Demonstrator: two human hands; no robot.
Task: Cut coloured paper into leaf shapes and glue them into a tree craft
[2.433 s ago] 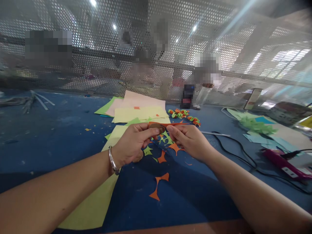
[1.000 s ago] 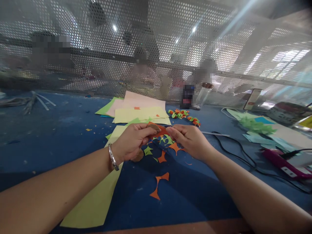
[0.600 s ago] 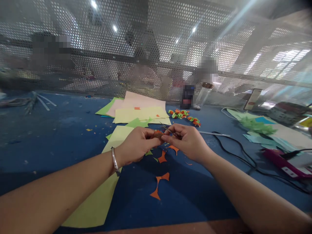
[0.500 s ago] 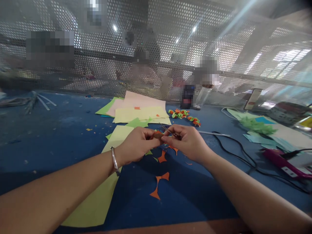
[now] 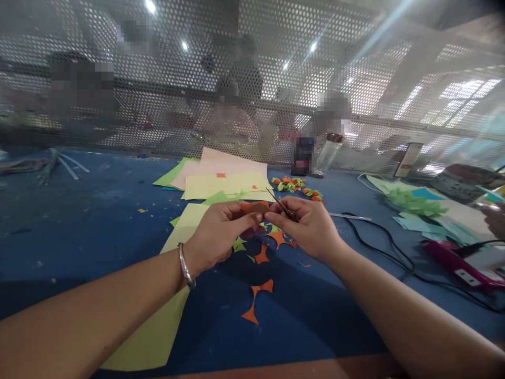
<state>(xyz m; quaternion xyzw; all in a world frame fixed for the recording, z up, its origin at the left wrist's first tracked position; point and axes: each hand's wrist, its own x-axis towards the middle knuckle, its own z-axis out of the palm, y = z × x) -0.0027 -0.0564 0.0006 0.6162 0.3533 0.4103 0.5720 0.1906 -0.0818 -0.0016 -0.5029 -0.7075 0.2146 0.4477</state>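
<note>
My left hand [image 5: 219, 229] is closed, pinching a small piece of orange paper [image 5: 258, 209] between thumb and fingers. A pair of small scissors [image 5: 281, 202] sits in my right hand [image 5: 305, 223], its thin dark blades pointing up and left. The thumb tip of that hand meets the paper's right edge; the scissor handles are mostly hidden by the fingers. Below the hands lie orange paper offcuts [image 5: 262, 255] with curved edges and light green scraps [image 5: 239, 244]. Under my left forearm is a long yellow-green sheet [image 5: 158, 329].
Pink and yellow sheets [image 5: 232, 162] are stacked ahead, beside curled orange-green paper pieces [image 5: 290, 184]. A clear bottle [image 5: 327, 158] stands by the perforated screen [image 5: 173, 100]. At right are a black cable [image 5: 390, 237], a magenta power strip [image 5: 452, 263] and green paper [image 5: 418, 202]. Another person's hand [image 5: 495, 218] shows far right.
The orange paper has been turned and shows more of its face. My right hand has shifted slightly right, the scissors with it. Another person's hand has come in at the right edge.
</note>
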